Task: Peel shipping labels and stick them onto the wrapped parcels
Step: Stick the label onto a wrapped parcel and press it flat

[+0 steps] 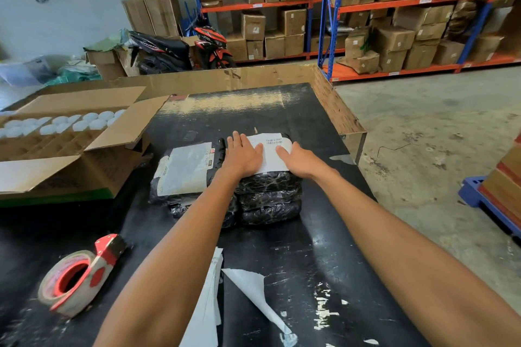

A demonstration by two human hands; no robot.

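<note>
Both hands, left (244, 153) and right (298, 159), press flat, released, on a label (271, 149) atop a black table (324, 248), apparently in a warehouse.

You are working under even, fairly bright overhead light that throws only soft, faint shadows beneath your forearms and beside the wrapped parcels (267, 194). The black tabletop (324, 234) gives back a dull sheen in pale streaks, and the parcels' plastic wrap glints. Your wide lens bows the shelving racks (332, 8) and stretches your forearms at the lower edge, where detail softens slightly.
</note>
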